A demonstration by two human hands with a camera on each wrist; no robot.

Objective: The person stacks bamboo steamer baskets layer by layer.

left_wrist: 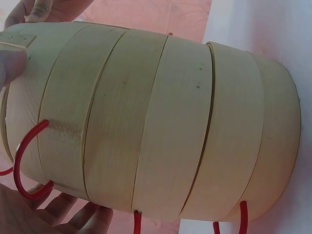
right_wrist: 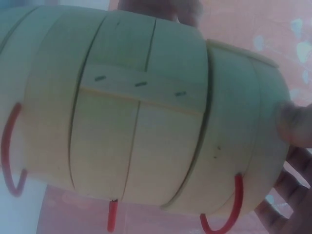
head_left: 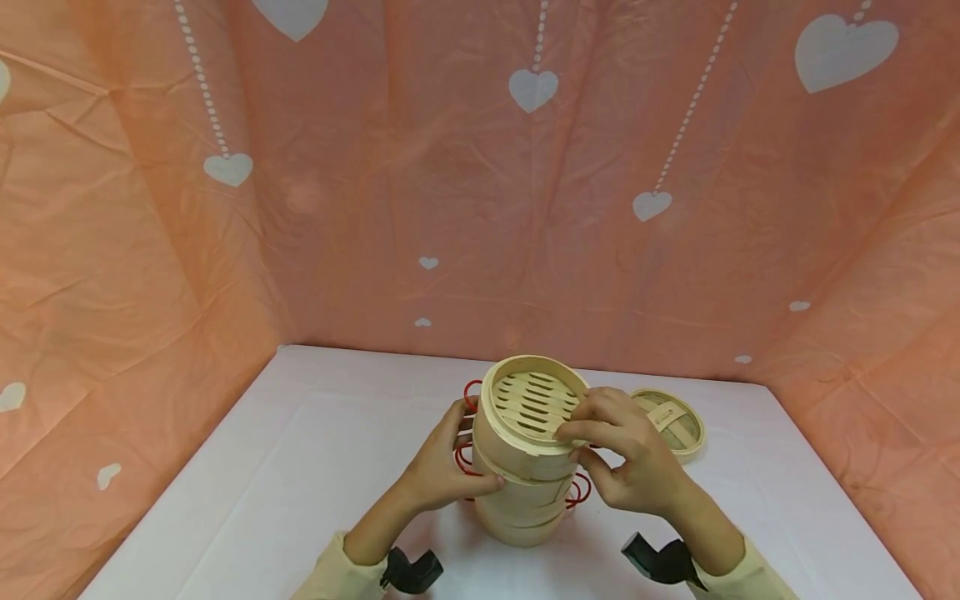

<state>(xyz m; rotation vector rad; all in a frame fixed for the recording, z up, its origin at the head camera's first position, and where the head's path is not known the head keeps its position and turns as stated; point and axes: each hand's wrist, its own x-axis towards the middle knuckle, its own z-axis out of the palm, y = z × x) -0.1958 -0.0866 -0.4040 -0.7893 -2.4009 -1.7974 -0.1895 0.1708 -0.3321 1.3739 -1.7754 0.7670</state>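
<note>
A stack of several round bamboo steamer baskets (head_left: 525,492) stands upright on the white table, with red loop handles (left_wrist: 31,161) on its sides. The top basket (head_left: 525,450) has a slatted floor inside a raised rim. My left hand (head_left: 442,467) grips the upper stack from the left, thumb across the front and fingers around the far side, partly hidden. On the right, my right hand (head_left: 633,454) pinches the rim of the top basket, fingers over the edge and thumb (right_wrist: 295,124) outside. In both wrist views the stack appears sideways.
A round bamboo lid (head_left: 686,425) with a flat cross strip lies on the white table (head_left: 300,467), right of the stack and partly behind my right hand. Orange cloth (head_left: 450,183) with white hearts hangs around the table's back and sides.
</note>
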